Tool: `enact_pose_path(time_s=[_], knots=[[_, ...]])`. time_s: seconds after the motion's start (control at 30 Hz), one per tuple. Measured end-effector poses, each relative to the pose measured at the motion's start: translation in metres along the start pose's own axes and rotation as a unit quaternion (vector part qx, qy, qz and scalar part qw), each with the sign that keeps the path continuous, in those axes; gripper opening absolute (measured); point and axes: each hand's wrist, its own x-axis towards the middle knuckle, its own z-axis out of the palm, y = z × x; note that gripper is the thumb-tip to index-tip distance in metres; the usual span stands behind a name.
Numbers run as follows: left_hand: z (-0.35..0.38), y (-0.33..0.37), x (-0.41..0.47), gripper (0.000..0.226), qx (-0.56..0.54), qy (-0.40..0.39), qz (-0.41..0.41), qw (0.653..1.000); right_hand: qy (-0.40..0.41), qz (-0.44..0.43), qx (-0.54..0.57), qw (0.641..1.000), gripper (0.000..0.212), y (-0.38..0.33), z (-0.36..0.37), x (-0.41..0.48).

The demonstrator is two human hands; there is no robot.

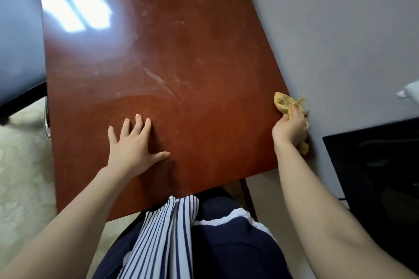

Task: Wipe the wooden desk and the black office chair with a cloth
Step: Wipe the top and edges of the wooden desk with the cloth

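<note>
left hand (pixel 133 145) flat, fingers spread on wooden desk (pixel 181 52) | right hand (pixel 291 128) clutching yellow cloth (pixel 283 102) at desk's right edge

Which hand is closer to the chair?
Left. The left hand lies flat on the desk, nearer the chair; the right hand holds the cloth at the desk's opposite edge.

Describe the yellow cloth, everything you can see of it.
The cloth is a small mustard-yellow rag, soft and crumpled, with one edge that looks frayed. The right hand grips its middle; one end sticks out ahead of the hand, another hangs below the palm. It lies at the right edge of the wooden desk, beside the grey wall.
</note>
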Motion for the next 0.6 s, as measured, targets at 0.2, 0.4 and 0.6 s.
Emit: enact_pose_path(time_s=[0.2,0.4,0.6], knots=[[-0.011,-0.007,0.004,0.097,-0.014,-0.044,0.002,0.999,-0.088,-0.059,-0.055,0.993,0.040,-0.065,0.029,0.001],[-0.011,-0.008,0.005,0.086,-0.019,-0.053,-0.002,0.998,-0.167,-0.260,-0.097,0.946,0.039,-0.087,0.058,-0.052],[-0.011,-0.008,0.004,0.077,-0.015,-0.051,-0.005,0.999,-0.188,-0.414,-0.099,0.885,0.037,-0.068,0.056,-0.107]])
